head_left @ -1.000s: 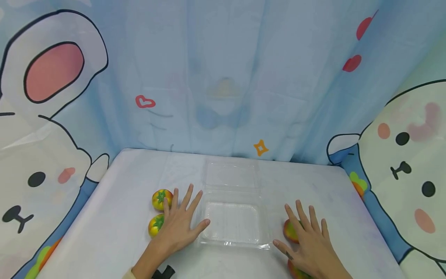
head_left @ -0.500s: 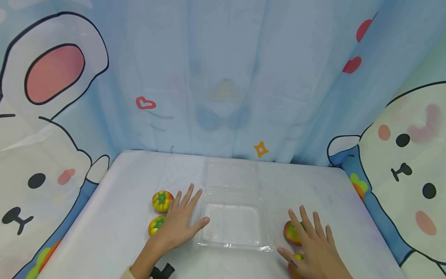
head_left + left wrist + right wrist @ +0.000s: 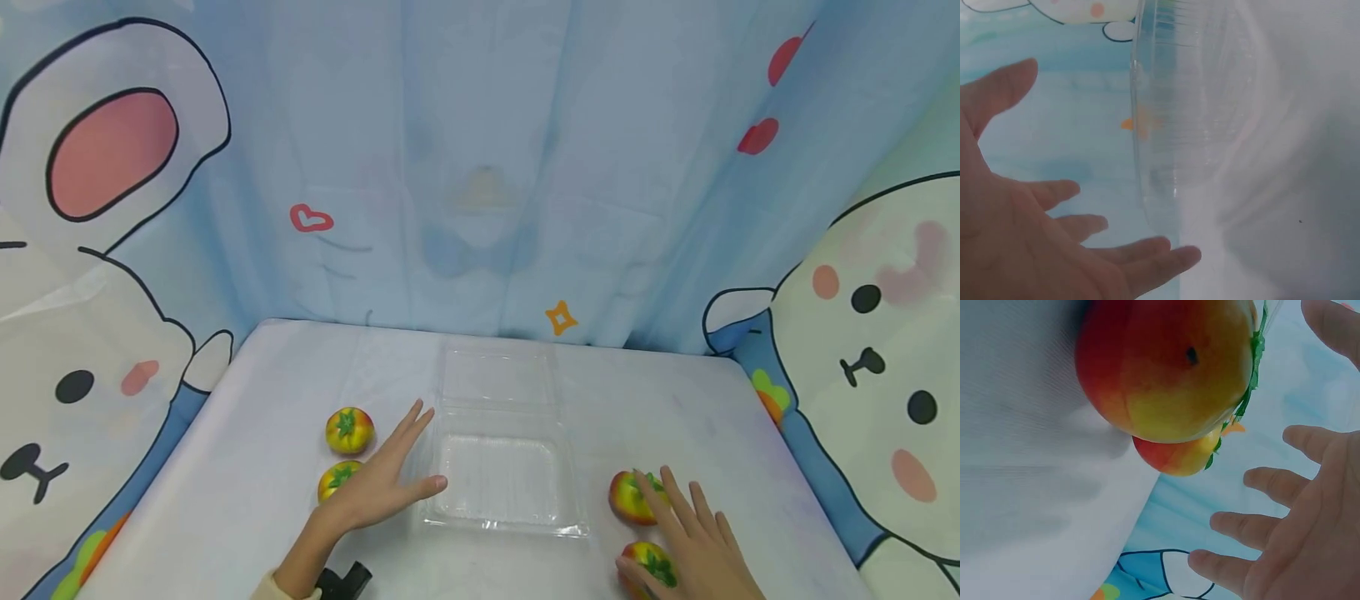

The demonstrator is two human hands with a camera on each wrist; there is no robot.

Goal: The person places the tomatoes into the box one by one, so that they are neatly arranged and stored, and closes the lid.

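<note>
My left hand [image 3: 381, 483], fingers straight and thumb spread, hovers just left of a clear plastic clamshell box [image 3: 501, 483] and holds nothing. The box lies unfolded, its lid [image 3: 498, 375] toward the back. Left of that hand sit two red-yellow persimmon-like fruits with green tops, a back one [image 3: 349, 430] and a front one [image 3: 336, 478] partly hidden by the hand. On the right, my right hand [image 3: 701, 546] is spread above two similar fruits, one farther back [image 3: 632, 497] and one nearer [image 3: 647, 568]. The right wrist view shows its fingers [image 3: 1272, 484] apart from the near fruit [image 3: 1166, 369].
A white-covered table [image 3: 247, 483] carries everything. Behind it hangs a blue curtain [image 3: 480, 167] with cartoon prints. A black strap-like piece [image 3: 345, 581] shows at my left wrist.
My right hand has drawn back and to the right, uncovering more of the two fruits there. My left hand has turned onto its edge near the box. The fruits and box stay put.
</note>
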